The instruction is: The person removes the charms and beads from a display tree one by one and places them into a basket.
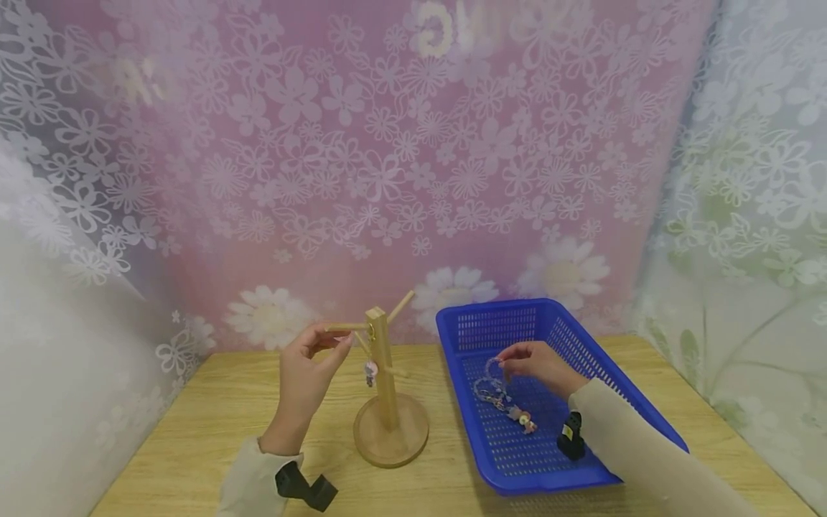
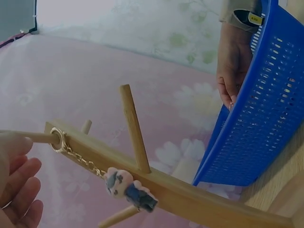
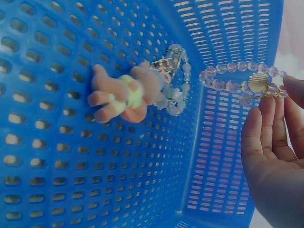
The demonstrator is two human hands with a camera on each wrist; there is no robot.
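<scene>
A wooden peg stand (image 1: 385, 402) stands mid-table. From its left peg hangs a keychain (image 1: 370, 372) on a gold ring (image 2: 57, 140), with a chain and a small figure charm (image 2: 128, 188). My left hand (image 1: 309, 370) is at that peg's tip; the thumb (image 2: 12, 142) rests against it and the other fingers (image 2: 21, 199) lie relaxed, holding nothing. My right hand (image 1: 538, 364) reaches into the blue basket (image 1: 620, 391) and pinches a clear bead bracelet (image 3: 237, 78) by its gold disc. A pink doll charm (image 3: 121, 97) with more beads lies on the basket floor.
The stand has other bare pegs (image 2: 134, 128) pointing up and to the sides. A flowered curtain (image 1: 413, 165) closes the back and both sides. The wooden table (image 1: 194, 431) runs left of the stand. Black camera mounts (image 1: 571, 435) sit on both wrists.
</scene>
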